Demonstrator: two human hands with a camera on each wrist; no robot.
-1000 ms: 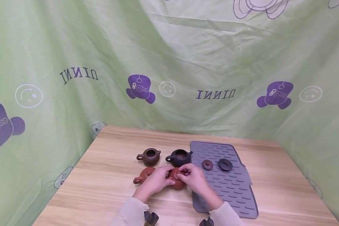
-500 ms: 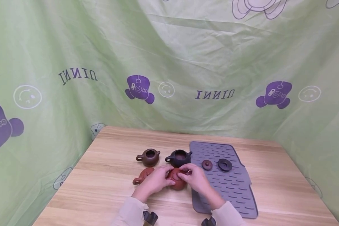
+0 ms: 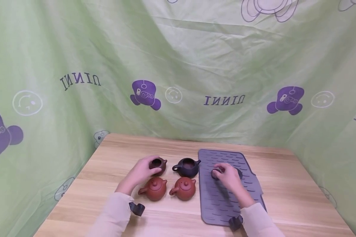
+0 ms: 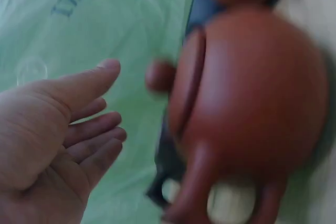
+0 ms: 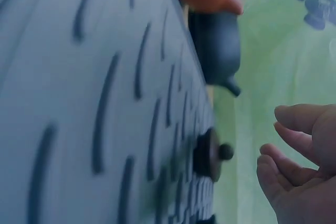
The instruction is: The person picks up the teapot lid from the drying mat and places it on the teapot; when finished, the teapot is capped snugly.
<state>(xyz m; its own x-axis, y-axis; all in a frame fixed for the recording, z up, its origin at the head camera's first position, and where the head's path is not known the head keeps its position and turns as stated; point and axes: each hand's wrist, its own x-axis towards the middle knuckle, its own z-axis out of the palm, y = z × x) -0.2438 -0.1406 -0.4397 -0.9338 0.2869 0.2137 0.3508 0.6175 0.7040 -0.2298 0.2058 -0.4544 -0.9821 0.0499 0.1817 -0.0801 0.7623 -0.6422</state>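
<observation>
The head camera peers down across the pale wooden tabletop point(image 3: 290, 187); low, close wrist views share green printed cloth point(image 4: 134, 30).

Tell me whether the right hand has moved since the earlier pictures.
Yes: in the head view, the right hand went rightward, from a red teapot to over the gray mat.

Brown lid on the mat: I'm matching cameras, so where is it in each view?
Head: brown lid right of centre, on grey mat, partly hidden by the right hand.
Left wrist: not in it.
Right wrist: brown lid low, right of centre.
Shared landmark: red teapot nearest the mat, at the top edge of both wrist views.
</observation>
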